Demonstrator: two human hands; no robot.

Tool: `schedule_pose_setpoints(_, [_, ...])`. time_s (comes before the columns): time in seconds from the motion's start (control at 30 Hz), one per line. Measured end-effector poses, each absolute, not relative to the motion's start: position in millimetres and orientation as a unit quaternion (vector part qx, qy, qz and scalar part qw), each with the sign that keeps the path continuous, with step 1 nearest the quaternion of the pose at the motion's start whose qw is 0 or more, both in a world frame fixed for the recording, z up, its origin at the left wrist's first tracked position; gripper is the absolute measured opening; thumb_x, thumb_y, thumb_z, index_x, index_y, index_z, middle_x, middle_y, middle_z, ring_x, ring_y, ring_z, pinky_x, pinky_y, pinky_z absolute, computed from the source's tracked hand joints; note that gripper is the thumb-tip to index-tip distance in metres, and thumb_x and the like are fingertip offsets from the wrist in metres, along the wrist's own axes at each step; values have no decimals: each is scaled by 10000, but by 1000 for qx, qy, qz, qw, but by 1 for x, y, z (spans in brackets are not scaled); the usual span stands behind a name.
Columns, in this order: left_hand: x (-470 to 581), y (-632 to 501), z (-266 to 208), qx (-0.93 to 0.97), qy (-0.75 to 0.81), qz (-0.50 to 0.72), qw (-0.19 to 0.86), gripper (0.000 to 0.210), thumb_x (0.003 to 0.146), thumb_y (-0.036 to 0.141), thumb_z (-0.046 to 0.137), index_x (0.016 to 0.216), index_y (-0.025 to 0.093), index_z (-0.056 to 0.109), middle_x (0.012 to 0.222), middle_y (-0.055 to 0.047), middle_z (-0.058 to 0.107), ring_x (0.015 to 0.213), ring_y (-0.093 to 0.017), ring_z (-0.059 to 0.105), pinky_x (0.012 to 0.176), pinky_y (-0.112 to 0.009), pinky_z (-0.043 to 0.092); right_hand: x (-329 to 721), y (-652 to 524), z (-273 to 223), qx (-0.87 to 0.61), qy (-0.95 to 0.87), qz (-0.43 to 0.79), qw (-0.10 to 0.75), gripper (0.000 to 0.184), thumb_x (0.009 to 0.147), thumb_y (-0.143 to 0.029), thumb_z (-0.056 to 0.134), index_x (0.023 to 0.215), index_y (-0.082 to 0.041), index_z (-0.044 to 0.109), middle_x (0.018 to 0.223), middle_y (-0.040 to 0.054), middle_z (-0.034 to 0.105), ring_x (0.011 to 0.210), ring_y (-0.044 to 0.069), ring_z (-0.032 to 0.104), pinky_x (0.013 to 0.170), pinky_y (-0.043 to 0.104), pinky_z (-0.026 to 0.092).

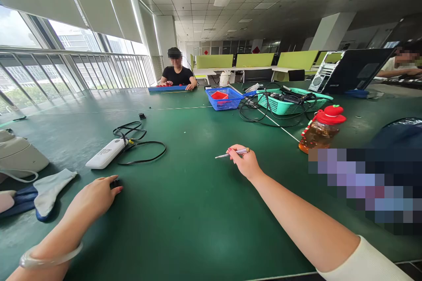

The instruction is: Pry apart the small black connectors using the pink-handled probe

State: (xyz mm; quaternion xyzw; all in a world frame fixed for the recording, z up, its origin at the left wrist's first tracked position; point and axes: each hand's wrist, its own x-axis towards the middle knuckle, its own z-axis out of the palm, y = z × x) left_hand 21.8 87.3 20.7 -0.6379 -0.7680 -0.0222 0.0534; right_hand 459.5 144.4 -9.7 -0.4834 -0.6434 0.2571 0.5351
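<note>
My right hand (pixel 245 163) is raised over the middle of the green table and closed around a slim screwdriver (pixel 242 151). Its thin metal shaft points left, and its clear handle ends in a brownish cap. At the lower left, my left hand (pixel 94 199) rests low at the tabletop, thumb and finger bent around a small black piece (pixel 114 183) that is partly hidden. Just beyond that hand lies a white power bank (pixel 107 153) with a black cable (pixel 148 142) looped beside it. Another small black piece (pixel 142 116) sits farther back.
Gloves (pixel 49 193) and a whitish bag-like item (pixel 20 153) lie at left. A blue basket (pixel 227 104), a green basket (pixel 280 107) of cables and a red-lidded bottle (pixel 318 133) stand right. Across the table a person (pixel 176 72) sits by a blue tray (pixel 168 89).
</note>
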Motion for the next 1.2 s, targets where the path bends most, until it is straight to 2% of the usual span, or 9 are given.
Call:
schedule_pose_setpoints(0.07, [27, 83, 23, -642, -765, 22, 48, 506, 914, 358, 380, 1294, 85, 574, 1203, -197, 669, 991, -318, 684, 821, -380, 510, 460, 145, -10, -485, -644, 257, 533, 306, 831, -458, 533, 706, -206, 655, 591, 10, 592, 520, 155, 514, 519, 276, 408])
schedule_pose_setpoints(0.17, [35, 78, 29, -655, -753, 29, 50, 537, 937, 347, 300, 1324, 64, 542, 1280, -200, 617, 1050, -314, 658, 917, -400, 475, 460, 145, -11, -488, -645, 259, 528, 302, 833, -453, 533, 718, -207, 663, 594, 10, 597, 529, 157, 521, 522, 276, 410])
schedule_pose_setpoints(0.33, [31, 67, 48, -662, -731, -120, 114, 605, 912, 474, 237, 1327, 149, 535, 1352, -154, 560, 1160, -320, 584, 977, -428, 452, 460, 144, -10, -488, -642, 258, 532, 306, 828, -458, 534, 716, -203, 661, 594, 12, 600, 530, 159, 525, 518, 276, 411])
schedule_pose_setpoints(0.43, [22, 53, 55, -665, -718, -158, 132, 629, 892, 531, 206, 1298, 193, 547, 1332, -114, 575, 1195, -299, 555, 988, -410, 454, 459, 144, -9, -486, -642, 257, 533, 309, 829, -460, 532, 713, -201, 657, 588, 12, 595, 522, 157, 519, 514, 275, 409])
schedule_pose_setpoints(0.53, [19, 39, 51, -679, -719, -116, 96, 577, 873, 516, 236, 1244, 237, 580, 1300, -65, 605, 1156, -272, 583, 1001, -374, 448, 459, 144, -10, -486, -646, 256, 530, 310, 833, -462, 534, 716, -204, 660, 587, 11, 599, 517, 156, 518, 510, 276, 408])
schedule_pose_setpoints(0.63, [22, 31, 41, -686, -723, -65, 54, 552, 842, 470, 284, 1214, 209, 597, 1252, -85, 645, 1091, -287, 620, 1008, -386, 435, 459, 146, -12, -486, -647, 255, 529, 307, 838, -462, 542, 716, -206, 662, 593, 11, 604, 517, 157, 521, 505, 275, 409])
schedule_pose_setpoints(0.8, [28, 30, 34, -669, -740, -3, 65, 613, 851, 458, 243, 1281, 167, 569, 1230, -101, 663, 1076, -303, 617, 1001, -403, 419, 460, 146, -13, -486, -646, 255, 531, 314, 841, -469, 544, 712, -208, 662, 598, 14, 610, 527, 160, 530, 509, 275, 416])
schedule_pose_setpoints(1.03, [23, 37, 35, -664, -745, 19, 58, 644, 895, 472, 218, 1315, 117, 553, 1227, -126, 665, 1067, -312, 627, 968, -409, 434, 460, 144, -10, -484, -649, 257, 528, 306, 838, -455, 530, 716, -207, 659, 593, 9, 594, 528, 158, 518, 522, 279, 412])
schedule_pose_setpoints(1.2, [21, 42, 34, -669, -742, 12, 32, 554, 897, 452, 307, 1278, 159, 582, 1235, -115, 670, 1098, -293, 633, 974, -400, 442, 459, 144, -9, -479, -649, 257, 532, 309, 837, -463, 537, 712, -206, 657, 591, 8, 592, 528, 157, 522, 511, 273, 411])
